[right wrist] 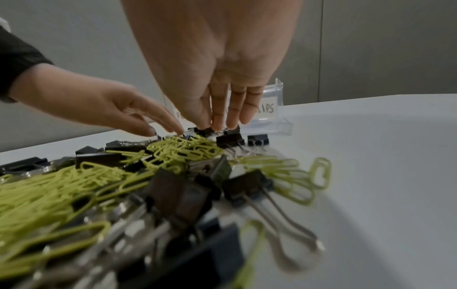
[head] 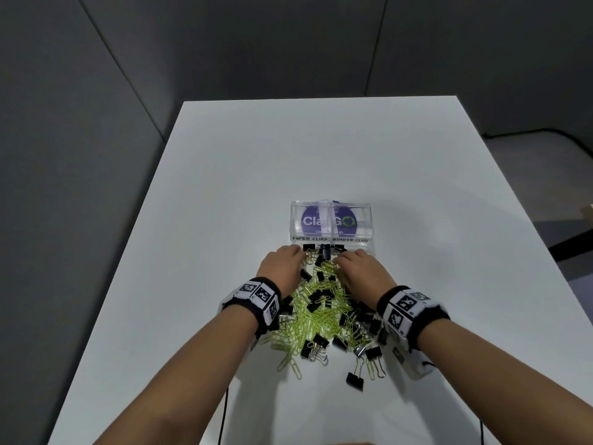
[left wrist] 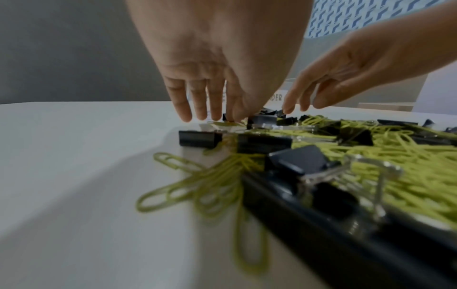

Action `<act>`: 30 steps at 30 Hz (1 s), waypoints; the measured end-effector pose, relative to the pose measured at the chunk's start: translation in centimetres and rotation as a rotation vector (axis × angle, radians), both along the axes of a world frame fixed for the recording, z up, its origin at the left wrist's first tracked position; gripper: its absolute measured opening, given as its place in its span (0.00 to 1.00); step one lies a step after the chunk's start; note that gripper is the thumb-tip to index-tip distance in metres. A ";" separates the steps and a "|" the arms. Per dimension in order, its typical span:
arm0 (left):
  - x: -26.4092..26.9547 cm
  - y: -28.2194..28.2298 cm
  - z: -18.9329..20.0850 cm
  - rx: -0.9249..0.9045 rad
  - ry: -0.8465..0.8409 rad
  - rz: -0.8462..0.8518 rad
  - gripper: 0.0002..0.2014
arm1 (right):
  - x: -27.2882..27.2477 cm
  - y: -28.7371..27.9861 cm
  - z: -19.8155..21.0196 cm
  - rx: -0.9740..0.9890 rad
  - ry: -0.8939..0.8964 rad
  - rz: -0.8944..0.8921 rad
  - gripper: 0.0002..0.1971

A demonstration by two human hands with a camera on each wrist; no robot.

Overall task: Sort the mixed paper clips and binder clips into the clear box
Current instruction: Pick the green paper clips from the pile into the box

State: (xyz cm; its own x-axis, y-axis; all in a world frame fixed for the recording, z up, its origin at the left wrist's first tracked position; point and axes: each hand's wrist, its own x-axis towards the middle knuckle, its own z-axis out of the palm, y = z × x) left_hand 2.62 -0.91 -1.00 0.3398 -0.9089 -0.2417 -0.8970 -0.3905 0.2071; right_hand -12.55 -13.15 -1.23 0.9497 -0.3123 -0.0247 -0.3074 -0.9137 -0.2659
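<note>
A mixed pile of yellow-green paper clips (head: 308, 319) and black binder clips (head: 354, 379) lies on the white table, just in front of the clear box (head: 330, 220). The box has two compartments labelled PAPER CLIPS on the left and BINDER CLIPS on the right, and both look empty. My left hand (head: 296, 252) and right hand (head: 340, 260) reach to the pile's far end by the box. In the left wrist view the left hand (left wrist: 222, 117) points its straight fingers down onto clips. The right hand (right wrist: 217, 125) likewise touches binder clips (right wrist: 228, 139) with straight fingers. Neither visibly holds anything.
The white table (head: 288, 155) extends well past the box, with grey walls beyond its far edge. Loose paper clips (left wrist: 178, 164) and binder clips (right wrist: 247, 185) spill out at both sides of the pile. A dark cable hangs off the near edge.
</note>
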 end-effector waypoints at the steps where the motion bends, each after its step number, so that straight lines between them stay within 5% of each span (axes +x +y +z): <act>1: 0.0 0.0 -0.1 0.008 -0.011 -0.007 0.26 | 0.3 0.1 0.1 -0.007 0.037 -0.004 0.13; 9: -1.1 0.7 -0.5 -0.022 0.011 -0.023 0.16 | -0.3 0.7 -0.9 -0.029 0.078 -0.022 0.10; 19: -3.6 -2.4 0.6 0.101 0.121 0.146 0.21 | -0.4 0.9 0.4 -0.011 0.287 -0.102 0.14; 30: -3.1 -2.5 0.8 0.220 0.161 0.100 0.14 | -0.2 1.6 -0.2 0.004 0.191 -0.151 0.12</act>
State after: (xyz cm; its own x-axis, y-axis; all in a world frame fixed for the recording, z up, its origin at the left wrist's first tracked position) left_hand -0.46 -3.40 -0.23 0.3661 -0.7928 -0.4872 -0.8143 -0.5264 0.2447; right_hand -12.80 -11.58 -1.46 0.8701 -0.4501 -0.2011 -0.4857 -0.8524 -0.1937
